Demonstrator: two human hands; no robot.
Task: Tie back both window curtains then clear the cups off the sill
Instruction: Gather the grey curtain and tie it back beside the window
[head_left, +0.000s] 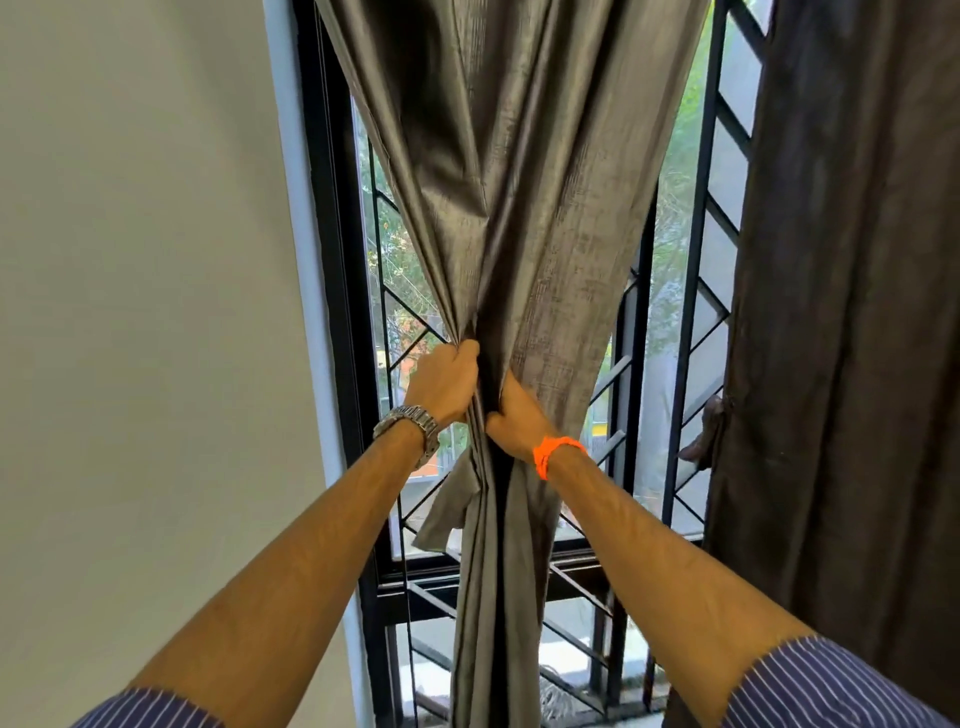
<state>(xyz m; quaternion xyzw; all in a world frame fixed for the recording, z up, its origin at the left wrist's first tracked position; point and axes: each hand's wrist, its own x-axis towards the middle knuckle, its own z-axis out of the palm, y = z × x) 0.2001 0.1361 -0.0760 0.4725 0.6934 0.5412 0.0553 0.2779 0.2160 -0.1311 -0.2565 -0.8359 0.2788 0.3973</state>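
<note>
- Two bare forearms reach up and forward from rolled, blue striped sleeves toward a window.
- A grey curtain (519, 208) hangs in the middle of the view, pulled together into a narrow bunch at hand height and spreading wide above it.
- The left hand (448, 382), with a metal watch (410, 423) on its wrist, is clenched around the left side of the bunch.
- The right hand (511, 415), with an orange band (550, 452) on its wrist, grips the bunch just beside and slightly below the left hand, fingers curled into the cloth.
- Below the hands the curtain falls straight down in folds.
- A dark curtain (841, 312) hangs at the right edge, untouched.
- Black window bars (698, 260) show behind both curtains, with trees outside.
- A pale wall (145, 260) fills the left.
</note>
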